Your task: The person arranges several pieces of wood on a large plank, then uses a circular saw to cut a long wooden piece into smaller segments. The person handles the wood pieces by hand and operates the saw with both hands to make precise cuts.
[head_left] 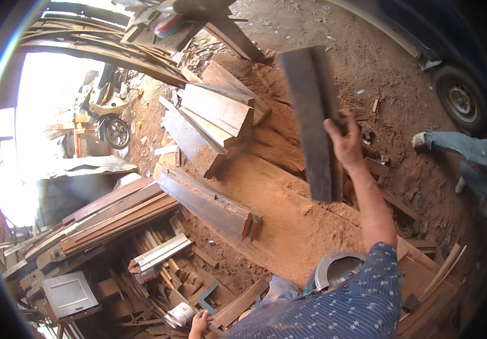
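My right hand [345, 138] grips the edge of a long dark wooden plank [310, 124], thumb on its face, and holds it above a sawdust-covered work board [288, 220]. The plank's outline is slightly blurred. Low in the view, my left hand [200, 323] has its fingers curled beside scrap wood; whatever they hold, if anything, cannot be made out. A circular saw [338, 272] sits close to my body, partly hidden by my patterned sleeve. On the left part of the work board lies a grey-faced wooden beam [206, 206], with more cut beams [212, 113] piled beyond it.
Stacked long boards [113, 217] and scattered offcuts [170, 277] lie to the left, with a white bucket [181, 314] among them. A motorbike [110, 116] stands far left. At the right are a vehicle wheel [461, 99] and another person's leg [458, 144].
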Motion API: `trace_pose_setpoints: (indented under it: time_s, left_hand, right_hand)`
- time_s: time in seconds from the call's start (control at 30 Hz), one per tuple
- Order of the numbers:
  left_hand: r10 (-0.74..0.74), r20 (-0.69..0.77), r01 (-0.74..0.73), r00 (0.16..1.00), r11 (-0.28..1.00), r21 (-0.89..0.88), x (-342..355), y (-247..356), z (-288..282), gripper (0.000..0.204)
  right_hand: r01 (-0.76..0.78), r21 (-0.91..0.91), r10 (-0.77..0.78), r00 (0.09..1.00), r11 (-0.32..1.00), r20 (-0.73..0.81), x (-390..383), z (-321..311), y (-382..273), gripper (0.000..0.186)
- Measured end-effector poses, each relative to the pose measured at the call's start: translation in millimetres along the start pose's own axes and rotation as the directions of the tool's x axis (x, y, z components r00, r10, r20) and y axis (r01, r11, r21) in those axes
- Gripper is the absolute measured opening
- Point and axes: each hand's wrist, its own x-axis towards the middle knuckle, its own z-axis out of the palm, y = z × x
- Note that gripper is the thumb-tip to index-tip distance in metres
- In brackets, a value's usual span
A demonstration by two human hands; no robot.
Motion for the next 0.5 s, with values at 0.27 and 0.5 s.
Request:
trace_pose_setpoints:
  time_s: [0.27, 0.5]
  left_hand:
    - [-0.045, -0.073, 0.045, 0.996, 0.999, 0.007, -41, 2, 33, 0.042]
    - [0.050, 0.013, -0.048, 0.999, 0.990, -0.129, -6, -44, 14, 0.037]
  right_hand:
    - [-0.075, -0.128, 0.113, 0.940, 0.989, 0.323, 13, 182, 23, 0.068]
    - [0.382, -0.798, -0.059, 0.913, 0.466, 0.403, 121, 371, -30, 0.056]
